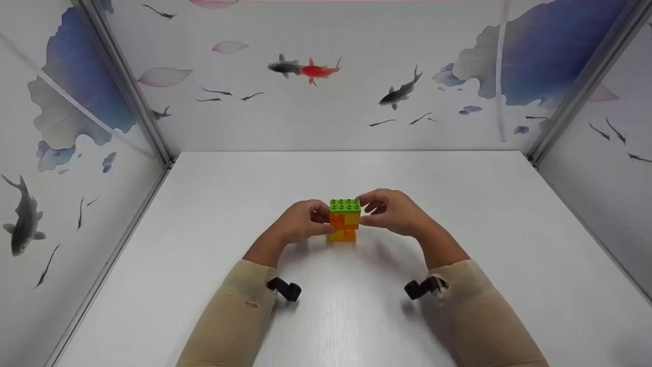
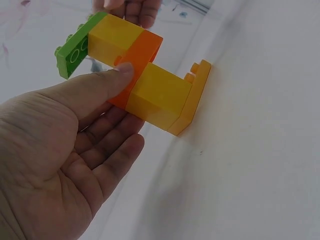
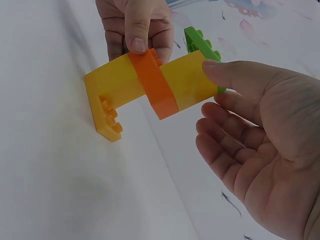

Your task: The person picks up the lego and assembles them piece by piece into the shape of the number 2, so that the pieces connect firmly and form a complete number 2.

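A stack of toy building bricks (image 1: 350, 219) stands upright on the white table. From the top come a studded green brick (image 1: 345, 206), a yellow brick (image 3: 187, 82), a flat orange brick (image 2: 142, 52), another yellow brick (image 2: 159, 95) and a flat light-orange brick (image 2: 197, 92) at the bottom. The orange, green and bottom bricks stick out sideways past the yellow ones. My left hand (image 1: 304, 220) grips the orange middle brick, thumb on its near face. On the other side, my right hand (image 1: 395, 211) pinches the upper yellow brick near the green one, its other fingers loosely curled.
The white table (image 1: 214, 204) extends around the stack, with a patterned wall panel (image 1: 326, 112) at its back and others at both sides. Metal posts (image 1: 127, 81) stand at the rear corners. Black camera mounts (image 1: 285, 289) jut inward from both sleeved wrists.
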{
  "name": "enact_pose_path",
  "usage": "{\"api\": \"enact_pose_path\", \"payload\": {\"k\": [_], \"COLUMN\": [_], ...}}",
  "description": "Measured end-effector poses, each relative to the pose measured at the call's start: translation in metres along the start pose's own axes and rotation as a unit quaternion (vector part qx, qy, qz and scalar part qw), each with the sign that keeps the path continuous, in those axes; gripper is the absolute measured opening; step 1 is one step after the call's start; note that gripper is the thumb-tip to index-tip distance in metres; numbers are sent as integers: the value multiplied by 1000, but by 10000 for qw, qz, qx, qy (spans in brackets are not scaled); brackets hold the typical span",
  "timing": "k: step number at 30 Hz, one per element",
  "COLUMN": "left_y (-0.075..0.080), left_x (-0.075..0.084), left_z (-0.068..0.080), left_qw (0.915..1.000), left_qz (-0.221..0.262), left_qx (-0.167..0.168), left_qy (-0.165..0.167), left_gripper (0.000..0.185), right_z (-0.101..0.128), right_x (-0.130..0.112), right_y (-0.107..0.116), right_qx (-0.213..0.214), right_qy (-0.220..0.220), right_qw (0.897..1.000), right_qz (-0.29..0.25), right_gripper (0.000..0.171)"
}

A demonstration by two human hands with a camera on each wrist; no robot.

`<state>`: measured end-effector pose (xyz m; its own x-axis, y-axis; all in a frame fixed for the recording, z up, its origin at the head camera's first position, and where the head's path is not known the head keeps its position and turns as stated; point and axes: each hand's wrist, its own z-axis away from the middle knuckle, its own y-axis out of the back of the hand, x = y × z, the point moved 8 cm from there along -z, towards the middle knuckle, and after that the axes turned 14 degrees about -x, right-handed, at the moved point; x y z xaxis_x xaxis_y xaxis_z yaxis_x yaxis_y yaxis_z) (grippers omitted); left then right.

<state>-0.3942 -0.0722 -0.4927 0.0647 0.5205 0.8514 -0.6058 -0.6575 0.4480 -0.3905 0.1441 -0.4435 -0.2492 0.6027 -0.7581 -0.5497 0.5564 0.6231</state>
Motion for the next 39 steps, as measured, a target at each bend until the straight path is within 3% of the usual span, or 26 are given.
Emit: {"api": "enact_pose_path", "payload": {"k": [8,39], "left_y": [0,3], "left_x": [2,3], "left_z": [-1,-1], "left_qw": [10000,9974], "left_qz": [33,-249], "left_qx": [-13,671], "left_qy": [-18,85], "left_gripper": [29,43], "right_z": [-10,-13], "right_x": [19,26], "right_y": [-10,-10], "right_qx": [-244,324], "right_qy": [-308,-843], "right_qw": [9990,9913], "right_qz": [-228,-959], "right_gripper": [44,44]}}
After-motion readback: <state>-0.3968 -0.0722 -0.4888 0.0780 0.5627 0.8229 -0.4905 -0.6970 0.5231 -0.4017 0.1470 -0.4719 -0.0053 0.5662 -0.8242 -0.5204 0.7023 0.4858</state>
